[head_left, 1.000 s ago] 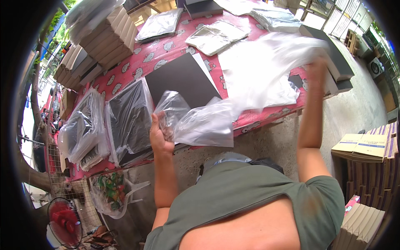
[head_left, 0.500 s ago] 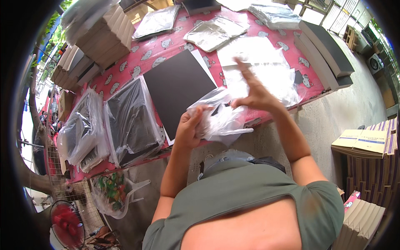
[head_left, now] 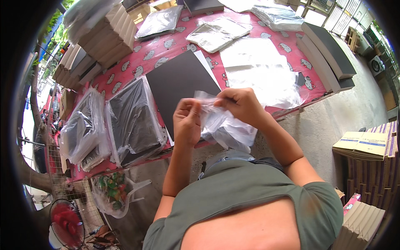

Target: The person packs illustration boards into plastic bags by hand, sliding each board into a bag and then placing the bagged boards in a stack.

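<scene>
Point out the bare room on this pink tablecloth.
Widest patch: pink tablecloth between the tall brown stack and the unwrapped black board. Smaller: between the white sheets and black-topped stack at right. Crowded: near left, with plastic-wrapped black boards; near middle, where left hand and right hand hold clear plastic.

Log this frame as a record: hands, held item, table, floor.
left_hand: left hand pinching plastic bag
right_hand: right hand gripping same bag
held_item: clear, crumpled; contents, if any, unclear
table: pink patterned cover
beyond_left_hand: black sheet, white edge showing beneath
table_left: black sheets in clear plastic
table_right: white pile
floor_lower_left: red fan
</scene>
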`<move>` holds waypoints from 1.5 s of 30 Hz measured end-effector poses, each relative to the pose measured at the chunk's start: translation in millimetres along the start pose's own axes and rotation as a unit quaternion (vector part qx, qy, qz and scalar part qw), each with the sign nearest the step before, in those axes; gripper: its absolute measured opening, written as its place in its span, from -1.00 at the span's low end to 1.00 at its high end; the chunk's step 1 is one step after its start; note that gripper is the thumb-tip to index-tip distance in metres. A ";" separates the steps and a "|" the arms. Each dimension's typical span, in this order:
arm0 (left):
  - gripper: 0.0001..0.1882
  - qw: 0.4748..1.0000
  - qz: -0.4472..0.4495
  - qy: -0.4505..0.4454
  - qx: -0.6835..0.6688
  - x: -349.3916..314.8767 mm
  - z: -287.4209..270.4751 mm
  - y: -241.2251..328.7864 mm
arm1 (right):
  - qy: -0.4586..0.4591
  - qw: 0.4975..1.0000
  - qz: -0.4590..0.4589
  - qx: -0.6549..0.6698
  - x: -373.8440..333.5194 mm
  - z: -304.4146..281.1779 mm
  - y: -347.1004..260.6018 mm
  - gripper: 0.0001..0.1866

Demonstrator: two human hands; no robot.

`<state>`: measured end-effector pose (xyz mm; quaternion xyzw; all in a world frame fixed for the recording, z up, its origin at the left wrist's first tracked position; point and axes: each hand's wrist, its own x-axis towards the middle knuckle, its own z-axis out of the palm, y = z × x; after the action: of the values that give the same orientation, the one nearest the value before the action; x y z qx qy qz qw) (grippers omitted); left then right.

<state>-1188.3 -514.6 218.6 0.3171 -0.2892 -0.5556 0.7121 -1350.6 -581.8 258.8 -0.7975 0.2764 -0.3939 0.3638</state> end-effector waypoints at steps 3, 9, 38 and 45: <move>-0.94 0.996 0.042 -0.002 -0.077 -5.9 10.8 10.0 | 0.058 0.996 -0.031 -0.062 -7.4 -9.7 10.9 -0.94; -0.91 0.920 -0.035 -0.252 0.300 -16.2 -1.2 18.6 | 0.096 0.941 -0.070 0.318 -10.0 -4.1 -14.0 -0.82; -0.49 0.850 0.000 -0.376 -0.369 -16.4 -50.2 59.9 | -0.460 0.875 -0.101 0.110 -8.3 -62.4 34.0 -0.66; -0.85 0.805 -0.104 -0.306 0.498 -9.6 -68.5 83.8 | -0.167 0.784 0.076 0.593 -20.7 -46.6 72.8 -0.73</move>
<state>-1087.0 -481.1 239.6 0.4701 -0.6943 -0.4739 0.2689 -1411.6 -626.1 211.6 -0.4547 -0.0171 -0.3119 0.8341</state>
